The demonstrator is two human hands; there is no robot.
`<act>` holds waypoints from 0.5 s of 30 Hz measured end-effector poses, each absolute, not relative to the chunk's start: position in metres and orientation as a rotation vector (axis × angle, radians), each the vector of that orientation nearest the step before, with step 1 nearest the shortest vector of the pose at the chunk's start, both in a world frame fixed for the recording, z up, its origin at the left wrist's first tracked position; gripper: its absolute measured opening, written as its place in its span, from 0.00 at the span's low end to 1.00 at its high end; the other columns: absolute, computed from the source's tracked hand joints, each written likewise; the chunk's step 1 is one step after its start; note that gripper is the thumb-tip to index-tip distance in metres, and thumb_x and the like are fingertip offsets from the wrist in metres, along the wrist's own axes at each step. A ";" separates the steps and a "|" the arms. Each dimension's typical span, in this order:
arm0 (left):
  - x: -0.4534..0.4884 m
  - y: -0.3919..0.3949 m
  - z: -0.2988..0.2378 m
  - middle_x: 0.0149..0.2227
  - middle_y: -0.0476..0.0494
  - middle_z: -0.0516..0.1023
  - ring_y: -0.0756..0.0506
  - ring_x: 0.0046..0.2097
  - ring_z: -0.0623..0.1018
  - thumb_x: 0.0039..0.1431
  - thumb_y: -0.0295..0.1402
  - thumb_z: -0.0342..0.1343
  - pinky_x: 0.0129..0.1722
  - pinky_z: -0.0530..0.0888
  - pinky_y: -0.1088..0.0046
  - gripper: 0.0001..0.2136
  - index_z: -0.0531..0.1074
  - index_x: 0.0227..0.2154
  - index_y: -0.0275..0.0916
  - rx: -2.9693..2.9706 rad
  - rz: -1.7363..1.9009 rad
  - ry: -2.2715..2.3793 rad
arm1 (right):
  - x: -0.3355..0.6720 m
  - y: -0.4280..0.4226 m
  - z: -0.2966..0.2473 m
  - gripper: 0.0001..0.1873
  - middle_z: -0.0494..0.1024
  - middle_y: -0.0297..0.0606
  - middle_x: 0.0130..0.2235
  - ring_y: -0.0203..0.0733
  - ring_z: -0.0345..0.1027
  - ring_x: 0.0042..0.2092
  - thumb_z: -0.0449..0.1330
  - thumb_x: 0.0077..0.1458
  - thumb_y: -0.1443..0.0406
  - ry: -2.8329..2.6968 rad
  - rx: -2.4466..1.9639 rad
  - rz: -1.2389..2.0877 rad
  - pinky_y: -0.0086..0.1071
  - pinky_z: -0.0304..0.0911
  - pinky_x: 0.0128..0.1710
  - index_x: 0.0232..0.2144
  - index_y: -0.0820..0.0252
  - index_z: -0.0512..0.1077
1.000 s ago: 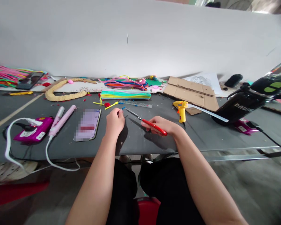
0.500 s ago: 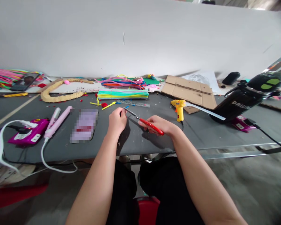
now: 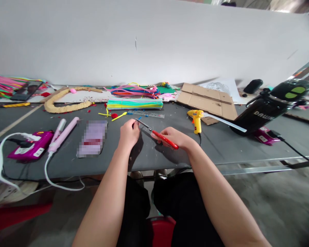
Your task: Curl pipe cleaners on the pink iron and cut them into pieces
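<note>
Red-handled scissors (image 3: 164,139) are gripped in my right hand (image 3: 173,136), their blades pointing up and left to the fingertips of my left hand (image 3: 129,133). My left hand is closed in a pinch over the grey table. A short blue piece (image 3: 139,118), perhaps pipe cleaner, sticks out at those fingertips beside the blade tips. The rest of it is hidden by the fingers. Just beyond the hands lie yellow pipe cleaner pieces (image 3: 119,116), a red fuzzy ball (image 3: 114,116) and a clear ruler (image 3: 149,114).
Bundled pipe cleaners (image 3: 135,104) lie behind the hands. To the right are a yellow glue gun (image 3: 195,120), cardboard (image 3: 208,99) and a black bottle (image 3: 265,109). A phone (image 3: 92,139), a pink hair straightener (image 3: 63,135) and a purple power strip (image 3: 32,145) are on the left.
The scissors' handles have shifted very slightly left. Both hands otherwise stay in nearly the same place, and the view has moved a little.
</note>
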State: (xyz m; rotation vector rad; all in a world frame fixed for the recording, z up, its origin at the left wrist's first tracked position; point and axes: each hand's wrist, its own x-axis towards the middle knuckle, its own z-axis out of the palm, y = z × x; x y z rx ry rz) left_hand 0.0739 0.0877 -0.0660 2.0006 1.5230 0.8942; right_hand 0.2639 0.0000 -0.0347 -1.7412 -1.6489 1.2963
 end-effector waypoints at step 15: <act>0.050 0.085 -0.070 0.33 0.43 0.80 0.43 0.37 0.77 0.62 0.37 0.49 0.38 0.66 0.71 0.09 0.74 0.32 0.43 2.015 0.906 1.608 | 0.262 0.009 -0.035 0.35 0.65 0.32 0.17 0.31 0.53 0.17 0.61 0.41 0.35 -1.631 -1.775 1.294 0.28 0.50 0.16 0.20 0.63 0.69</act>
